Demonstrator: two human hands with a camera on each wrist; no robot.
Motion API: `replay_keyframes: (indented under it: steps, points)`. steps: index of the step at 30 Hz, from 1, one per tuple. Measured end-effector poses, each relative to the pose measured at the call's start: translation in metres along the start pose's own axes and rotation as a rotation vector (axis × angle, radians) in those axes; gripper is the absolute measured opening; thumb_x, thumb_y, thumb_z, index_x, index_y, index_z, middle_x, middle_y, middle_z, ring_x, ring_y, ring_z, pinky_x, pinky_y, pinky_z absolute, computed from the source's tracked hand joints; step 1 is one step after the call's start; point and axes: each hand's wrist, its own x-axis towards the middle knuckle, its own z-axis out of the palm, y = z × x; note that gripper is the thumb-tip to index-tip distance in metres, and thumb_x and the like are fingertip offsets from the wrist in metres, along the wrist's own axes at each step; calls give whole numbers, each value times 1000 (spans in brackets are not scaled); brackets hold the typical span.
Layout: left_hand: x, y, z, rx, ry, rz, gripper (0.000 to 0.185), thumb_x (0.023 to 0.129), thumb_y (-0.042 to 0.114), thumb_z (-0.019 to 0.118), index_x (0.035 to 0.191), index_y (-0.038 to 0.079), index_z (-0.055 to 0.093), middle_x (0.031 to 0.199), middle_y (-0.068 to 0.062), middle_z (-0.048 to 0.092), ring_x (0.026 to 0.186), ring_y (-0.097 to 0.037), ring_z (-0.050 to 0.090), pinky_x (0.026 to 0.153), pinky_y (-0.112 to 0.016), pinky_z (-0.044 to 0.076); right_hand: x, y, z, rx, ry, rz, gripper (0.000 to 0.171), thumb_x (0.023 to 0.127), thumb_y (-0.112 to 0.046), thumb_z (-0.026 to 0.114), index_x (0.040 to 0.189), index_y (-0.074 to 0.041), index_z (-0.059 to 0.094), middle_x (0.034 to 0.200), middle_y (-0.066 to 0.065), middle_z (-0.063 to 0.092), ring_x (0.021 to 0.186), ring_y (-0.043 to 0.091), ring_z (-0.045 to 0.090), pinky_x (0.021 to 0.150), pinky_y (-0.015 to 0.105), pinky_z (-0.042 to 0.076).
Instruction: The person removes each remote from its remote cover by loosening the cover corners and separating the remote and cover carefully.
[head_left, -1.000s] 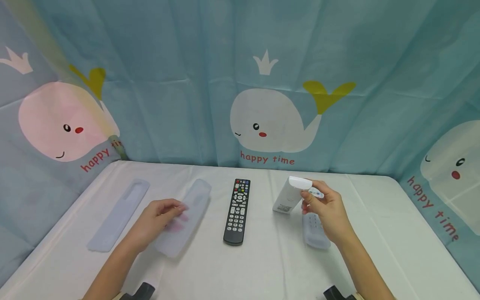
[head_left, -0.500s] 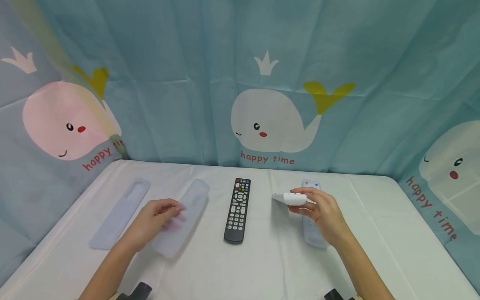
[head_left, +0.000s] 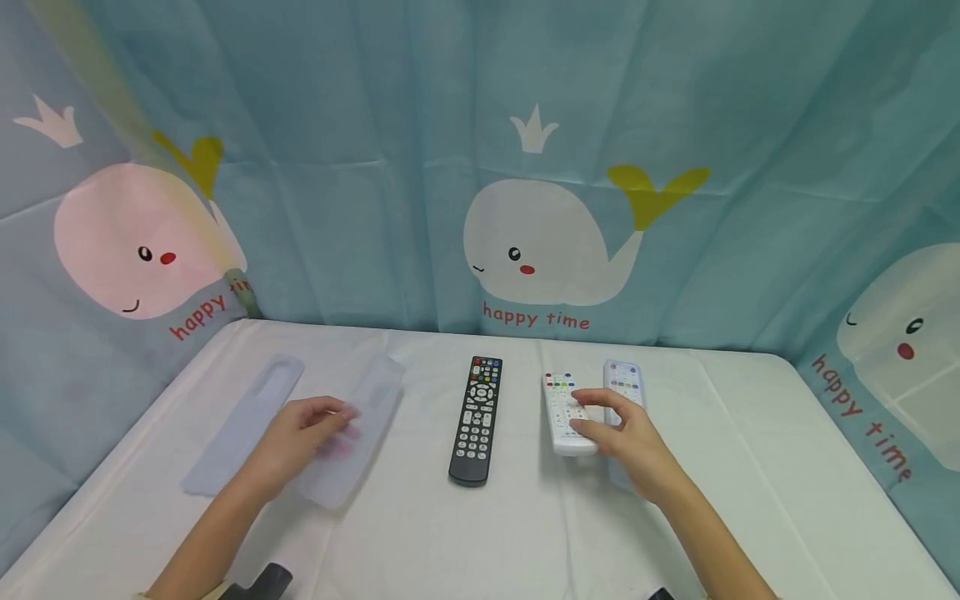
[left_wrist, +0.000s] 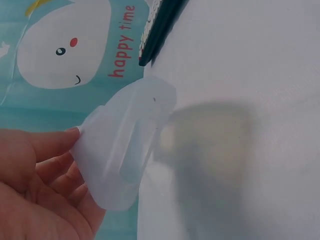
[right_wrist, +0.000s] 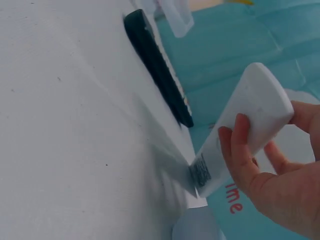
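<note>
Your left hand pinches one sleeve of three, lower left; your right hand, one remote of three, centre-right.

I read "happy time" in red lettering on the blue-green fabric curtain, beneath each whale print, the left one cut by a fold; the dark label on the back of the white oblong plastic remote in my right fingers is too small to read
</note>
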Motion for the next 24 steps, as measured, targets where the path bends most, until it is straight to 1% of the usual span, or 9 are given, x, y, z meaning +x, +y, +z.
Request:
replay_keyframes:
  steps: [2,4,7,11,13,15,20,22,24]
  points:
    - [0,-3,-2,17,10,-10,31,108,12,60,123,-14,65,97,-9,77,78,-6,66,71,-23,56,0,3,2,-28,-13,1,57,97,-14,73,149,-5,54,160,20,39,101,21,66,86,28,51]
    - [0,-5,-4,33,17,-25,32,108,14,60,124,-13,65,98,-8,77,80,-5,65,72,-23,56,0,5,4,-46,-25,-4,62,96,-14,74,153,-5,50,159,21,41,101,21,69,89,29,52]
    - [0,-9,-8,54,21,-41,33,109,16,60,125,-12,65,101,-9,77,84,-5,64,74,-23,55,0,9,8,-55,-34,-12,66,96,-15,76,154,-4,46,156,23,45,104,21,72,93,31,54]
    - [2,-14,-15,79,22,-72,37,110,19,58,129,-11,64,104,-9,77,88,-6,64,76,-24,54,0,12,13,-67,-29,-9,70,96,-14,77,155,1,44,156,26,46,115,27,71,98,37,57]
    - [4,-18,-18,91,25,-87,38,110,21,58,130,-11,63,105,-9,77,88,-6,63,76,-26,54,0,13,16,-86,-16,1,71,95,-14,78,155,3,43,153,28,48,119,31,70,99,40,58]
    - [6,-21,-22,101,26,-103,39,110,22,58,131,-11,62,105,-8,77,88,-6,62,76,-26,53,1,14,19,-107,2,10,72,94,-13,79,154,5,43,150,29,51,120,33,69,97,41,59]
    - [12,-29,-32,107,23,-106,40,111,19,56,131,-15,59,103,-4,76,86,-7,56,74,-25,50,2,14,26,-133,44,19,70,92,-9,79,152,6,46,145,29,56,118,34,68,90,36,61]
    - [15,-31,-36,112,9,-102,40,111,18,55,131,-16,58,104,-4,75,88,-9,55,75,-26,49,2,14,28,-150,59,15,69,92,-8,79,152,6,47,144,29,57,116,32,68,88,34,61]
    - [17,-33,-40,124,-14,-108,41,111,20,54,132,-16,57,107,-6,74,92,-12,55,79,-27,50,2,16,30,-170,73,10,69,92,-8,80,151,5,48,143,28,58,113,31,69,87,33,60]
